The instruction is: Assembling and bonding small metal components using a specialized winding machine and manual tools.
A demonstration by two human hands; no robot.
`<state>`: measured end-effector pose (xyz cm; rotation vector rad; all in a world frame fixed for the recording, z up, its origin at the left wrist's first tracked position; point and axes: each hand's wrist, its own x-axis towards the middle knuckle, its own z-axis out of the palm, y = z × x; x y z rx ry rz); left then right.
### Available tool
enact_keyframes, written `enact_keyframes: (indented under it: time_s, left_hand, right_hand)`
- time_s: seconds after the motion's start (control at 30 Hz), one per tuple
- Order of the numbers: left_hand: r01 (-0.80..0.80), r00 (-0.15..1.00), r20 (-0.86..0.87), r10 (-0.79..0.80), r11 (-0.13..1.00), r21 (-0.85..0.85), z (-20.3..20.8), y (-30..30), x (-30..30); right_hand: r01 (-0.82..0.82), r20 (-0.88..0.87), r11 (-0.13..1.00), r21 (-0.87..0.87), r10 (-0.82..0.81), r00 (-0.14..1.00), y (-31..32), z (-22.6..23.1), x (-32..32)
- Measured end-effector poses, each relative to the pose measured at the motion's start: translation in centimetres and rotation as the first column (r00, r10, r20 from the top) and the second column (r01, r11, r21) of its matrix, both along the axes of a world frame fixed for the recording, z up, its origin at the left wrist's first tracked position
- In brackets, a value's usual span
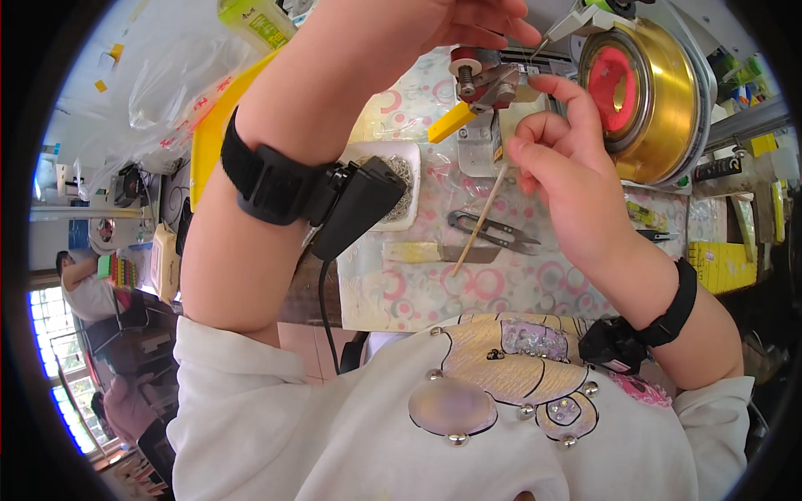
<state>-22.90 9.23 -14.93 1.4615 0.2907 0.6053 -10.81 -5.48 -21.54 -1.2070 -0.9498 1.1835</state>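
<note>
I see my left hand (434, 25) raised at the top of the view, fingers stretched toward the small grey metal clamp fixture with a red-capped spindle (480, 79); whether those fingers pinch anything I cannot tell. My right hand (555, 159) is just beside the fixture on its right, forefinger hooked at its top edge, the other fingers curled narrow around a thin wooden stick (480, 221) that slants down over the bench (518, 284) with its circle-patterned cover. A yellow plastic wedge-shaped handle (451, 123) juts from the fixture's lower left. To the right stands a large round gold metal drum with a red centre (647, 92). On the bench lie grey metal thread snips (493, 231), and a white square tray of small metal parts (405, 179) sits left of the fixture.
</note>
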Motion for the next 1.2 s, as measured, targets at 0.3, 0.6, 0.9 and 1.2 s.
enact_keyframes:
  time_s: [0.3, 0.6, 0.9, 1.2]
  left_hand:
    - [-0.042, 0.976, -0.215, -0.027, 0.949, -0.313, -0.8, 3.0, 1.7]
    - [-0.046, 0.98, -0.19, 0.057, 0.997, 0.062, 1.6, 0.0, 0.9]
    - [-0.12, 0.975, 0.079, 0.21, 0.188, 0.975, -1.9, -7.1, -1.3]
    - [-0.41, 0.865, 0.384, 0.322, 0.013, 0.912, -8.2, -8.6, -0.5]
  right_hand:
    - [-0.021, -0.081, 0.988, 0.156, 0.034, 0.996, 0.9, -0.6, -0.3]
    - [-0.086, 0.018, 0.989, 0.124, 0.085, 0.996, 0.8, -0.8, 0.2]
    - [-0.147, 0.231, 0.987, 0.068, 0.128, 0.964, -1.1, -2.1, 1.8]
    - [-0.573, 0.988, 0.813, 0.104, -0.018, 0.154, -1.6, -3.2, 2.8]
